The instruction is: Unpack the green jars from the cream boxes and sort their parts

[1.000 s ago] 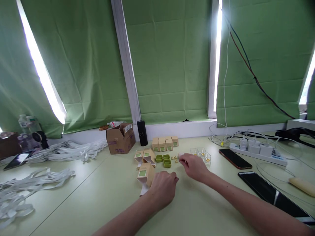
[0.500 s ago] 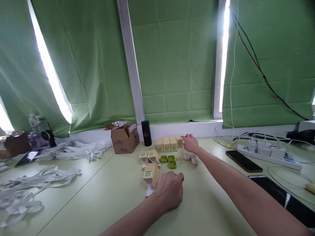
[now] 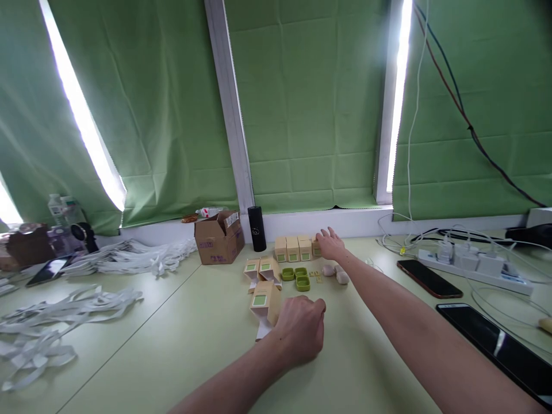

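Observation:
My left hand [image 3: 302, 326] is closed in a loose fist low over the table, beside a small tan box [image 3: 266, 303] with an open white flap. Whatever it may hold is hidden. At the far end of a row of closed tan boxes [image 3: 293, 249], my right hand [image 3: 332, 244] rests against the rightmost box [image 3: 316, 249], its fingers spread and partly covering it. Two more open-flapped boxes [image 3: 269, 268] stand to the left. Between lie several green square trays [image 3: 301, 272], small yellowish pieces [image 3: 318, 276] and white rounded objects [image 3: 342, 277].
A brown carton [image 3: 219, 241] and a black cylinder [image 3: 257, 230] stand by the wall. White straps [image 3: 129, 257] spread over the left side. To the right lie two phones [image 3: 429, 279] [image 3: 491, 333], a power strip [image 3: 474, 273] and tangled cables.
My right hand's fingers have spread and shifted slightly left over the rightmost box, which sits closer to the row. My left hand stays closed in nearly the same place. The view has shifted slightly.

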Available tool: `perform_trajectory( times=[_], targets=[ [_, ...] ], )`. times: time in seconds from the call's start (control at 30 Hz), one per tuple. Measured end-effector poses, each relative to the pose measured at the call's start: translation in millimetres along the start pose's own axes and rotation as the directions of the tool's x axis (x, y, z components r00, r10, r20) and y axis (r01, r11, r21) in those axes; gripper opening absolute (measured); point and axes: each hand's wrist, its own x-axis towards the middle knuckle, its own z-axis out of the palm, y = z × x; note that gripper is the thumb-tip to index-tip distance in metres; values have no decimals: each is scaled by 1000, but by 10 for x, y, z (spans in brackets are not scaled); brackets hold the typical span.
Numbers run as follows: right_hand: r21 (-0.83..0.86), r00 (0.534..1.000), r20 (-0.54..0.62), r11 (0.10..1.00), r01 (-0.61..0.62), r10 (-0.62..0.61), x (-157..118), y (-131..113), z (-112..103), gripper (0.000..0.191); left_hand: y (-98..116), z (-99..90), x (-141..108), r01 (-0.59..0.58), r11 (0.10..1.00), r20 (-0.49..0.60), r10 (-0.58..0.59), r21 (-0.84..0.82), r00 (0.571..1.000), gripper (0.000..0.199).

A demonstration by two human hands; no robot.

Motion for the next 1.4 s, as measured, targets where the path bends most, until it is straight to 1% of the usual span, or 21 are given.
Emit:
perform_trajectory(
  times=[0.1,0.23,0.33,0.4,0.5,0.57,0.6,0.63,0.67,0.7,0.77,0.8,0.87,0.93,1.03,1.1,1.13,1.27,1.33,1.4],
  targets=[
    [40,1000,-14,999,-4,5,-37,-18,-14,43,11,-8,-7,-10,1000,-6,10,-6,1000,15],
    [113,996,-67,993,-45,53,-116,-12,-85,33,15,-24,-25,2,1000,-33,-3,-20,999,17],
    [188,988,-138,981,-38,65,-213,10,-246,31,-4,-27,-20,38,997,-88,-44,-68,995,18],
    [236,977,-205,972,-2,51,-320,21,-394,33,-25,-22,-5,44,990,-168,-66,-134,984,20],
    [299,959,-282,950,88,0,-611,31,-597,37,-54,-15,25,12,970,-333,-96,-244,938,22],
    [350,950,-308,922,164,-52,-910,34,-674,38,-67,-9,43,-16,948,-427,-129,-319,895,24],
    [442,940,-326,864,242,-96,-1085,34,-690,38,-74,-3,50,-26,934,-455,-150,-357,878,28],
    [510,936,-332,812,283,-117,-1267,31,-690,37,-81,8,57,-32,918,-467,-171,-396,867,34],
    [549,937,-323,780,300,-133,-1448,23,-676,35,-89,24,63,-32,898,-460,-194,-439,867,40],
    [571,939,-312,762,305,-142,-1619,10,-650,34,-98,46,69,-25,874,-434,-216,-485,875,47],
    [617,943,-286,721,315,-168,-1898,-32,-567,33,-115,104,78,3,809,-342,-252,-588,905,59],
    [639,945,-272,700,319,-182,-1995,-57,-512,33,-121,136,82,18,772,-293,-263,-635,919,63],
    [671,947,-259,670,318,-190,-2105,-103,-388,36,-129,194,88,39,698,-215,-272,-715,938,69],
    [688,948,-260,655,314,-182,-2130,-124,-259,35,-130,232,90,40,632,-160,-256,-774,953,73],
    [692,932,-299,627,359,-203,-2116,-86,-107,47,-127,245,88,19,572,-131,-220,-820,967,74],
    [682,917,-322,613,398,-237,-2120,-31,-51,56,-125,234,91,2,555,-136,-207,-832,969,74],
    [675,912,-327,614,409,-247,-2128,-4,-35,57,-123,226,94,-2,545,-137,-206,-838,969,75],
    [665,919,-325,637,390,-223,-2159,51,-9,56,-117,209,113,16,506,-110,-219,-862,969,75],
    [666,924,-321,643,378,-210,-2156,44,6,54,-123,215,118,14,510,-122,-232,-860,965,74],
    [659,930,-320,662,357,-183,-2136,33,28,51,-138,226,114,10,542,-150,-249,-840,957,73]
  ],
)
